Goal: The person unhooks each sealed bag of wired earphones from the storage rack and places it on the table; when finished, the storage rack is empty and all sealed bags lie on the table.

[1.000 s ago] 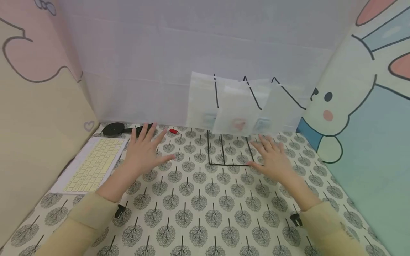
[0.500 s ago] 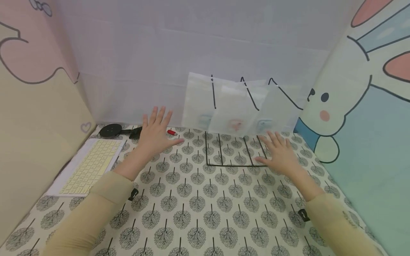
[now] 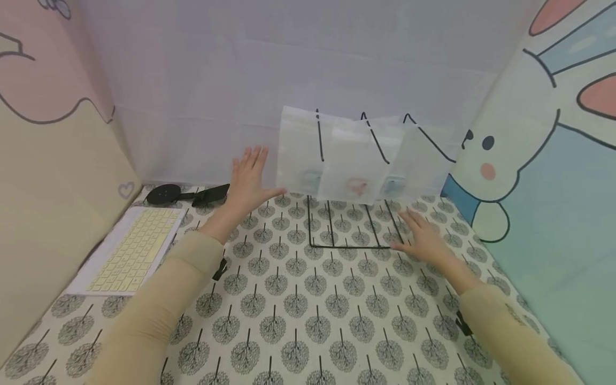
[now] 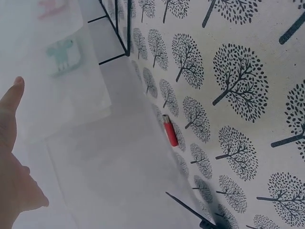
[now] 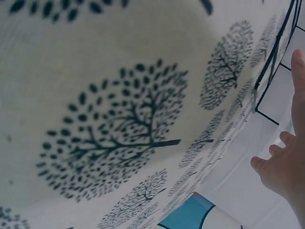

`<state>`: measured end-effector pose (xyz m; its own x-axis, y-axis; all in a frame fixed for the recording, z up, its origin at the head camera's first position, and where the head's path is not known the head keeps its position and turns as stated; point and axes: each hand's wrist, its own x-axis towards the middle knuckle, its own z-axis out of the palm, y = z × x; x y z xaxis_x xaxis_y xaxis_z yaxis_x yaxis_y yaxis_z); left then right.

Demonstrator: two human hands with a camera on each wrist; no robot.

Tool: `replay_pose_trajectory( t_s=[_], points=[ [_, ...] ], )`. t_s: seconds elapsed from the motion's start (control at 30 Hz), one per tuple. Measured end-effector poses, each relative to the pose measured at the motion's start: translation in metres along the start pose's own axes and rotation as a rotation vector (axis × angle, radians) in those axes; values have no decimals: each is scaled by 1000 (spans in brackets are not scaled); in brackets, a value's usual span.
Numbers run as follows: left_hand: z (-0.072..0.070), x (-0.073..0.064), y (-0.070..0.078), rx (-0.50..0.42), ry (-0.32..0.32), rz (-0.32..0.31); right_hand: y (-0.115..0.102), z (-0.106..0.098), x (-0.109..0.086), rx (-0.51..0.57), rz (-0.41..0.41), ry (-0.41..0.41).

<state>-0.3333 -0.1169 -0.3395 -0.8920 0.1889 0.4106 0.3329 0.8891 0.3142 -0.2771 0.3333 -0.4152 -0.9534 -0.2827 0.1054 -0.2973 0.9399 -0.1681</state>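
A black wire rack (image 3: 344, 247) stands at the back, with several translucent white pouches (image 3: 300, 149) hanging from its slanted arms. Small pale blue and pink prints show low on the pouches. My left hand (image 3: 249, 182), fingers straight and thumb spread, is raised just left of the leftmost pouch and holds nothing. At the rack's front right corner is my right hand (image 3: 423, 238), fingers extended; whether it touches the wire I cannot tell. A small red stick with a metal end, like a USB drive (image 4: 170, 131), lies by the back wall, hidden behind my left hand in the head view.
A cream-keyed white keyboard (image 3: 135, 248) lies at the left. Behind it is a black stand with a round base (image 3: 164, 194), lying on its side. Cloth walls with cartoon prints, including a rabbit (image 3: 495, 160), enclose the tree-patterned tabletop (image 3: 313, 315).
My left hand has moved right and away from me, off the black stand and towards the pouches. My right hand has shifted slightly right and lower. The rack and pouches look the same.
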Motion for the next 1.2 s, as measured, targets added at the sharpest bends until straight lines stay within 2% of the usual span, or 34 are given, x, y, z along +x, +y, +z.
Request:
replay_pose_trajectory(
  t_s=[0.17, 0.4, 0.53, 0.8, 0.93, 1.2],
  points=[
    [7, 10, -2, -73, 7, -11, 20, 15, 5, 92, -4, -37],
    [22, 17, -12, -278, -11, -55, 35, 24, 10, 222, -27, -116],
    [31, 17, -18, -370, -30, -73, 38, 22, 13, 240, -32, -168],
    [48, 17, -18, -553, -3, -90, 44, 20, 18, 277, -31, -193],
    [56, 14, -15, -596, 17, -69, 48, 22, 20, 298, -24, -214],
    [69, 13, -11, -612, 91, 14, 54, 23, 24, 382, 3, -251]
  ],
)
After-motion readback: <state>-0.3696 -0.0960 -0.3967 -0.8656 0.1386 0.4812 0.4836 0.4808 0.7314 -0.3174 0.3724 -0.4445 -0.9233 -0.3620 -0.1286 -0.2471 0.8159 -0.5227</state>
